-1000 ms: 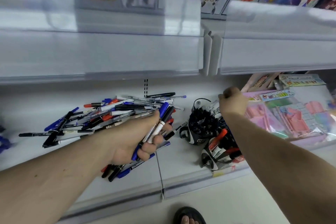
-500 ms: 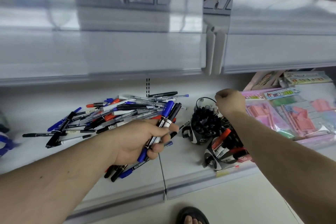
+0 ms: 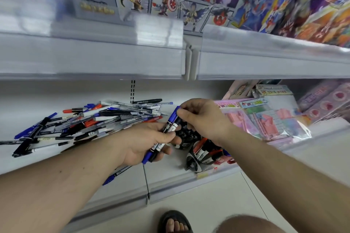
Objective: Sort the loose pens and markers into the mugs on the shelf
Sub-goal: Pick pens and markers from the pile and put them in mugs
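Note:
A heap of loose pens and markers [image 3: 91, 123] in black, blue and red lies on the white shelf at the left. My left hand [image 3: 144, 142] grips a small bundle of markers over the shelf's middle. My right hand [image 3: 200, 119] pinches the blue cap end of a blue marker [image 3: 173, 119] that sticks up out of that bundle. Behind the hands stands a mug [image 3: 186, 139] packed with black-capped markers, mostly hidden. A second mug [image 3: 204, 157] nearer the shelf edge holds red-capped markers.
The upper shelf's front edge [image 3: 113, 58] overhangs close above the pens. Pink stationery packs [image 3: 265, 119] fill the shelf to the right of the mugs. A blue pen [image 3: 115, 175] lies near the shelf's front lip. My sandalled foot [image 3: 174, 221] is on the floor below.
My right hand came down from beyond the mugs to my left hand and took hold of the blue marker's top. The left hand shifted right with its bundle. The view tilted upward.

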A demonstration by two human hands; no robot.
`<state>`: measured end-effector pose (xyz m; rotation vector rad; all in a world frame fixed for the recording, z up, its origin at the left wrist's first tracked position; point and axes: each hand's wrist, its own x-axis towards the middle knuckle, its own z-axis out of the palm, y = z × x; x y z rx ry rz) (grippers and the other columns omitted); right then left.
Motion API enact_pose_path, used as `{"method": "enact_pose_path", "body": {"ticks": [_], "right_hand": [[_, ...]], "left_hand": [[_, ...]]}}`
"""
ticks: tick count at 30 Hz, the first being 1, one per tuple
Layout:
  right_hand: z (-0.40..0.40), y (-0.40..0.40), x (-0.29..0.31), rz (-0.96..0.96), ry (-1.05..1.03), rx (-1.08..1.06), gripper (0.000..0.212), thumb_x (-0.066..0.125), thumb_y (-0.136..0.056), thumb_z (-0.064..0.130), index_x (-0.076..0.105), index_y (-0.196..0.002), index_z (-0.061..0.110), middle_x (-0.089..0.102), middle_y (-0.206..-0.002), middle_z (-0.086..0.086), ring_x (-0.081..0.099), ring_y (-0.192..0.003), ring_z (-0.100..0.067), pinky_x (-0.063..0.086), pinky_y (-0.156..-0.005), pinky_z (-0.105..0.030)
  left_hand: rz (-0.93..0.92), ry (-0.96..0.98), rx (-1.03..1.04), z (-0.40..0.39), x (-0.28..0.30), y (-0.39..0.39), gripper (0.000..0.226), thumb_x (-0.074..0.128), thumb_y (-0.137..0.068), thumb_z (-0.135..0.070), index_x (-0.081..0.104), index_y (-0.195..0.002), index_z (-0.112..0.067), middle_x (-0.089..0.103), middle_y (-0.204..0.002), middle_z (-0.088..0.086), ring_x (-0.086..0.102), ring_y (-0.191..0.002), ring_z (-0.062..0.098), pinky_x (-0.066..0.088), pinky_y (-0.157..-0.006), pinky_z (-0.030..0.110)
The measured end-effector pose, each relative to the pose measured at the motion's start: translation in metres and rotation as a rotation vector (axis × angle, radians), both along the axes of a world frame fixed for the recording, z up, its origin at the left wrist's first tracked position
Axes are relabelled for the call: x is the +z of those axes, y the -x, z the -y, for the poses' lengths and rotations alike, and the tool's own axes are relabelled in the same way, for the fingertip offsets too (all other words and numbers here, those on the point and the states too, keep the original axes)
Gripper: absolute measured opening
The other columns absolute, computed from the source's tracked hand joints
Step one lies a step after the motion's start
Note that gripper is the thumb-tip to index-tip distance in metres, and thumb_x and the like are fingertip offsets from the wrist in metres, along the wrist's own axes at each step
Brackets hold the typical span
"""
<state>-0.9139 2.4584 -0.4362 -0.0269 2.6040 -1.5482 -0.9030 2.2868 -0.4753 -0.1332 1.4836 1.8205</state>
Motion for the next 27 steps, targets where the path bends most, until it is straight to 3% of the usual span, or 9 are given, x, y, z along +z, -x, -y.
{"method": "enact_pose_path", "body": {"ticks": [2, 5, 8, 11, 14, 17, 20, 27], "right_hand": [[-0.003, -0.002, 0.006, -0.025, -0.029, -0.063, 0.005, 0.068, -0.091, 0.011, 0.070, -0.095, 0.009, 0.065, -0.070, -0.004, 0.055, -0.052, -0.011, 0.049, -0.054, -0.023], [-0.022, 0.000, 0.015, -0.098, 0.081, -0.263, 0.021, 0.064, -0.093, 0.005, 0.068, -0.114, 0.004, 0.067, -0.079, -0.009, 0.061, -0.056, -0.011, 0.055, -0.064, -0.025], [-0.049, 0.002, 0.018, -0.194, 0.154, -0.470, 0.027, 0.061, -0.095, 0.003, 0.065, -0.121, 0.004, 0.070, -0.088, -0.008, 0.066, -0.063, -0.010, 0.060, -0.070, -0.024], [-0.070, 0.003, 0.009, -0.260, 0.055, -0.590, 0.022, 0.061, -0.094, 0.003, 0.065, -0.116, 0.007, 0.070, -0.082, -0.005, 0.068, -0.069, -0.014, 0.060, -0.077, -0.033], [-0.080, 0.000, -0.005, -0.257, -0.031, -0.647, 0.016, 0.065, -0.091, 0.008, 0.060, -0.098, 0.021, 0.071, -0.084, -0.008, 0.071, -0.081, -0.024, 0.057, -0.086, -0.049], [-0.084, 0.001, -0.019, -0.271, -0.104, -0.654, 0.015, 0.069, -0.088, 0.013, 0.060, -0.089, 0.026, 0.070, -0.088, -0.007, 0.070, -0.085, -0.028, 0.056, -0.086, -0.050], [-0.086, -0.001, -0.029, -0.265, -0.132, -0.632, 0.010, 0.068, -0.090, 0.013, 0.062, -0.091, 0.022, 0.070, -0.088, -0.005, 0.068, -0.085, -0.026, 0.056, -0.086, -0.047], [-0.105, -0.017, -0.049, -0.226, -0.155, -0.615, 0.018, 0.063, -0.094, 0.013, 0.064, -0.091, 0.030, 0.073, -0.091, 0.003, 0.070, -0.088, -0.021, 0.056, -0.089, -0.046]], "left_hand": [[0.018, -0.023, -0.008, -0.002, 0.002, 0.001, 0.024, 0.058, -0.096, -0.021, 0.063, -0.120, -0.018, 0.076, -0.097, 0.003, 0.067, -0.068, 0.016, 0.048, -0.048, 0.020], [0.065, -0.056, 0.029, 0.001, 0.004, 0.003, 0.026, 0.053, -0.099, -0.030, 0.059, -0.121, -0.020, 0.075, -0.104, 0.009, 0.070, -0.073, 0.022, 0.052, -0.051, 0.023], [0.035, 0.051, 0.088, 0.006, -0.001, 0.007, 0.024, 0.051, -0.100, -0.032, 0.063, -0.118, -0.020, 0.076, -0.093, 0.007, 0.056, -0.049, 0.012, 0.038, -0.039, 0.016], [-0.022, 0.115, 0.118, 0.010, -0.007, 0.011, 0.030, 0.050, -0.100, -0.035, 0.065, -0.116, -0.015, 0.069, -0.072, 0.002, 0.033, -0.040, 0.005, 0.021, -0.038, 0.016], [-0.009, 0.124, 0.153, 0.012, -0.006, 0.012, 0.036, 0.048, -0.100, -0.042, 0.067, -0.111, -0.013, 0.060, -0.062, -0.001, 0.031, -0.041, 0.006, 0.022, -0.037, 0.017], [0.017, 0.133, 0.165, 0.013, -0.007, 0.012, 0.044, 0.042, -0.101, -0.048, 0.069, -0.107, -0.014, 0.059, -0.062, 0.000, 0.036, -0.044, 0.008, 0.024, -0.039, 0.020], [0.025, 0.162, 0.158, 0.013, -0.011, 0.013, 0.041, 0.040, -0.104, -0.042, 0.070, -0.109, -0.014, 0.059, -0.062, 0.000, 0.039, -0.046, 0.010, 0.029, -0.041, 0.021], [0.014, 0.198, 0.122, 0.007, -0.018, 0.013, 0.029, 0.042, -0.099, -0.007, 0.069, -0.109, -0.008, 0.061, -0.065, 0.004, 0.047, -0.051, 0.013, 0.037, -0.046, 0.023]]}}
